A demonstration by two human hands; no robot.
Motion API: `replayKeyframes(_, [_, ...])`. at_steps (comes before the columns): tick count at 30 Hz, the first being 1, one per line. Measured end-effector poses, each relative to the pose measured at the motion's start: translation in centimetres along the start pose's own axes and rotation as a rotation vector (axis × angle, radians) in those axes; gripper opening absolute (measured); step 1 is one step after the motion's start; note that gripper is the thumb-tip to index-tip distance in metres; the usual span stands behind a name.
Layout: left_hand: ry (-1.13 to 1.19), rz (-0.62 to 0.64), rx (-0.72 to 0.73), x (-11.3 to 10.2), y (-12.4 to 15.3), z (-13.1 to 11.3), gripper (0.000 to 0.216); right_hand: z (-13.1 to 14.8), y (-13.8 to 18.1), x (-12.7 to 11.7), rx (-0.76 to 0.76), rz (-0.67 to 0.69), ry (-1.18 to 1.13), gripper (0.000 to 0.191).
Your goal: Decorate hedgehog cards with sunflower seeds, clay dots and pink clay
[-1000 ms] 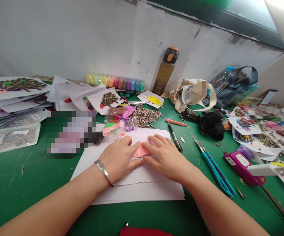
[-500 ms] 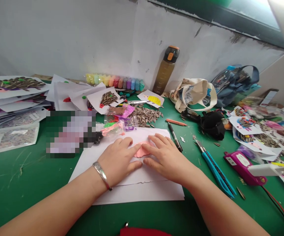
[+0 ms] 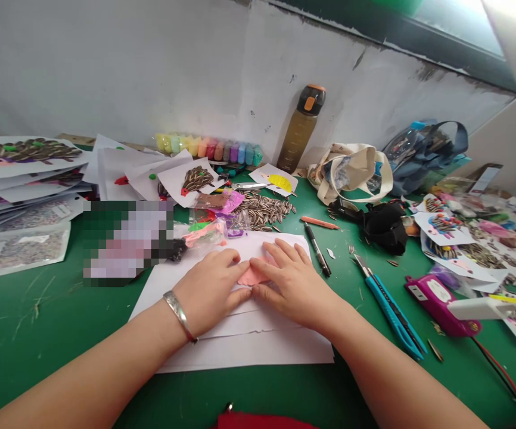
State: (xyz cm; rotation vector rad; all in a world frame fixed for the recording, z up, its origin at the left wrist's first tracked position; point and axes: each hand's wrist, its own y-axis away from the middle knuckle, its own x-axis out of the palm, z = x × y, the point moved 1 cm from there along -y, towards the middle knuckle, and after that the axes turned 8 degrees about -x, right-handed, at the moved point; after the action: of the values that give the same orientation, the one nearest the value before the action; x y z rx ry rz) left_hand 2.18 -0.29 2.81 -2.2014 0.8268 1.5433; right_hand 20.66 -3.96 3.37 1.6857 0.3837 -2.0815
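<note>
Left hand (image 3: 213, 289) and right hand (image 3: 294, 283) both spread, no pinch seen. Pink clay (image 3: 249, 275) lies between them on white paper (image 3: 280, 351). Right covers more of it; left index at its left edge. Long axis looks left-right, partly hidden. Paper's near edge well apart; pen (image 3: 317, 249) just off the right edge, seeds (image 3: 264, 211) past the far one.

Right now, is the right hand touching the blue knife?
Apart. The head view shows bare green table between the right hand and the blue knife; that hand lies partly over the pink clay.
</note>
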Motion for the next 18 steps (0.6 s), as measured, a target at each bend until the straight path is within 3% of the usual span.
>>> replayKeyframes(18, [0.045,0.008,0.0,0.09,-0.02,0.24,0.023,-0.41,0.18,0.08,0.018,-0.024,-0.023,0.052])
